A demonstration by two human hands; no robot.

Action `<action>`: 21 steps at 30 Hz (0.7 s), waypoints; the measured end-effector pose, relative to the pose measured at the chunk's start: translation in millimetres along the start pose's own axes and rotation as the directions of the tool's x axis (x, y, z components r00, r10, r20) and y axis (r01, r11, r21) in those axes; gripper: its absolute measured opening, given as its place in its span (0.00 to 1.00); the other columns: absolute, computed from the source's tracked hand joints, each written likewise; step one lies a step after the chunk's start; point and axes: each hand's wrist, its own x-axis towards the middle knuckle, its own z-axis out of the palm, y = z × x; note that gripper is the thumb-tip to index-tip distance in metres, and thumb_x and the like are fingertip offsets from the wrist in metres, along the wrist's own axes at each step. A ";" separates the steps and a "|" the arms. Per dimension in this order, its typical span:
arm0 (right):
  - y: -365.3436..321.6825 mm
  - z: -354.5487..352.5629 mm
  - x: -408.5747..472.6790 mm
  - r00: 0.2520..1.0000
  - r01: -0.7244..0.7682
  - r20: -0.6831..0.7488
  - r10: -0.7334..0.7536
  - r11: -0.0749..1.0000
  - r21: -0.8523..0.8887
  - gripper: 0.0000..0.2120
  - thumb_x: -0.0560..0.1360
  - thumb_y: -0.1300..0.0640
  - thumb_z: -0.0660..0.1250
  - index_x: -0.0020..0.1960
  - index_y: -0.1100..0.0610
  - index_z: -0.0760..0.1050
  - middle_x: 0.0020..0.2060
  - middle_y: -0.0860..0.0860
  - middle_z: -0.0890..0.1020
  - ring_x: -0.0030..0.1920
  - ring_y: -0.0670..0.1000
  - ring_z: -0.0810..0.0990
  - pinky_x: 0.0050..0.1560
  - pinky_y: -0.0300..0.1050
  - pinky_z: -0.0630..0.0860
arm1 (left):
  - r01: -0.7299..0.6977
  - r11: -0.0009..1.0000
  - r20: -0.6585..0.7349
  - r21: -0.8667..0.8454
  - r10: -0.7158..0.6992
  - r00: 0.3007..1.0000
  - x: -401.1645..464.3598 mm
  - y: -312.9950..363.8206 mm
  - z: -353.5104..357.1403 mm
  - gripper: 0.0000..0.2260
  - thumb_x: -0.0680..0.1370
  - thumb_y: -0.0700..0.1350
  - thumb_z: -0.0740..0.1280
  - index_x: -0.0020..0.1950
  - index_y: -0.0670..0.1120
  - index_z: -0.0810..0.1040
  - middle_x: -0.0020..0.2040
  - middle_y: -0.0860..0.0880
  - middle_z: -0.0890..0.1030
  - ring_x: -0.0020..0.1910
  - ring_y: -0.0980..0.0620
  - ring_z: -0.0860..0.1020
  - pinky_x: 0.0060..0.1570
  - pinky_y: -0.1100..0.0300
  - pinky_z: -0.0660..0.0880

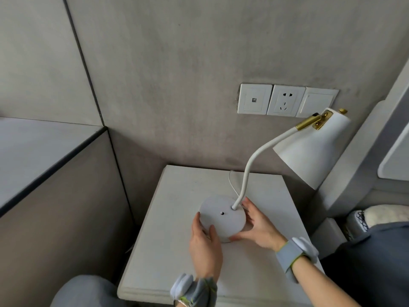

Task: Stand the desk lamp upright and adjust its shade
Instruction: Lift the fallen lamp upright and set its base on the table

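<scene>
A white desk lamp stands upright on a small white bedside table [177, 262]. Its round base [222, 218] rests flat near the table's middle. A curved white neck [254, 160] rises to the right and ends in a brass joint [314, 122]. The white cone shade [314, 149] hangs beyond the table's right edge, opening down and to the right. My left hand [204, 247] cups the base's near left rim. My right hand [259, 227] holds the base's right rim, fingers by the neck's foot. A thin white cord [232, 182] runs from the base toward the wall.
A grey wall stands behind the table with three white wall plates [285, 100], the middle one a socket. A grey ledge [33, 151] lies to the left. At right are a padded grey headboard [363, 169] and bedding. My knees show at the bottom.
</scene>
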 end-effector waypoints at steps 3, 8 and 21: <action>-0.8 -12.1 6.4 0.995 0.018 0.102 -0.015 0.999 -0.037 0.57 0.57 0.73 0.78 0.75 0.60 0.46 0.74 0.54 0.60 0.71 0.48 0.63 0.70 0.38 0.61 | -0.009 1.000 -0.002 -0.026 0.008 1.000 -12.0 1.1 3.3 0.23 0.76 0.38 0.63 0.70 0.41 0.64 0.64 0.41 0.74 0.56 0.42 0.76 0.58 0.52 0.72; 0.1 -17.6 8.4 0.990 0.003 0.141 0.003 0.999 -0.043 0.57 0.58 0.71 0.78 0.75 0.60 0.44 0.74 0.53 0.59 0.70 0.46 0.60 0.71 0.37 0.58 | -0.035 0.999 0.048 0.028 0.034 0.998 2.7 2.8 -5.7 0.21 0.75 0.39 0.65 0.66 0.38 0.67 0.60 0.40 0.73 0.60 0.41 0.72 0.62 0.51 0.69; -7.3 97.8 -29.9 0.838 0.001 -0.546 0.022 0.999 0.041 0.58 0.58 0.55 0.81 0.74 0.64 0.45 0.74 0.61 0.54 0.74 0.55 0.53 0.74 0.48 0.52 | -0.260 0.931 0.374 0.254 0.153 0.915 79.5 17.8 -15.1 0.14 0.79 0.41 0.59 0.64 0.41 0.74 0.62 0.42 0.78 0.62 0.43 0.74 0.62 0.53 0.69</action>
